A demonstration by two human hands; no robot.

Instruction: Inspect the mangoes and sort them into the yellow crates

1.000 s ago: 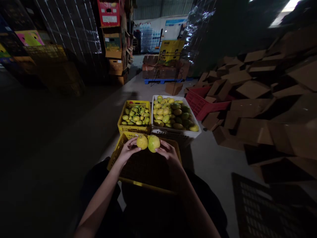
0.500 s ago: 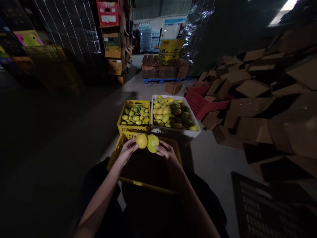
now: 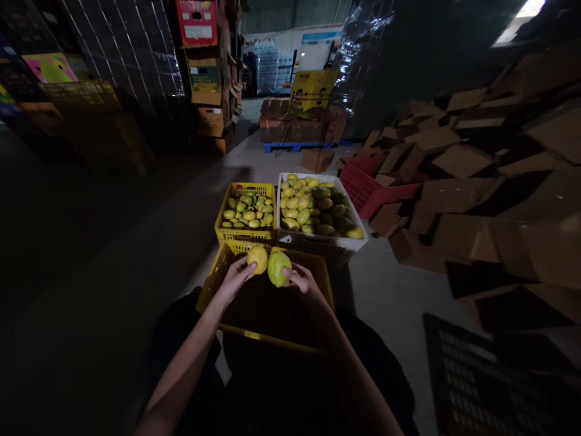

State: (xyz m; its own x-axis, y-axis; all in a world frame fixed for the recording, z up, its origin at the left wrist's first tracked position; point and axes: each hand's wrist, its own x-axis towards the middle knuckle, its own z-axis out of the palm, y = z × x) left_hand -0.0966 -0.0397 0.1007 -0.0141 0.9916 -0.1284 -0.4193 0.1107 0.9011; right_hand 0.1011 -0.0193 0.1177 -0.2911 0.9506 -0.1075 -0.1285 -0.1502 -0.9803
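Note:
My left hand [image 3: 238, 277] is closed around a yellow lemon [image 3: 258, 259], thumb on its near side. In my right hand [image 3: 301, 280] is a larger, greener lemon [image 3: 278, 269], pointing slightly downward. The two fruits are side by side with a narrow gap, above a yellow plastic crate [image 3: 261, 335] in front of me. The crate's dark floor lies in shadow. Beyond it stand a smaller yellow crate [image 3: 245, 235] holding small yellow-green lemons [image 3: 249, 215] and a white crate [image 3: 320, 241] heaped with larger ones [image 3: 303, 203].
A red crate [image 3: 363, 188] and a pile of cardboard boxes [image 3: 467, 194] lie to the right. At the lower right is a dark slotted crate [image 3: 472, 375]. Stacked cartons [image 3: 209, 91] and a blue pallet [image 3: 297, 147] with boxes stand farther back.
Both lemons have shifted slightly left. The one in my right hand is turned more upright and sits a little lower, and the gap between the fruits shows more clearly.

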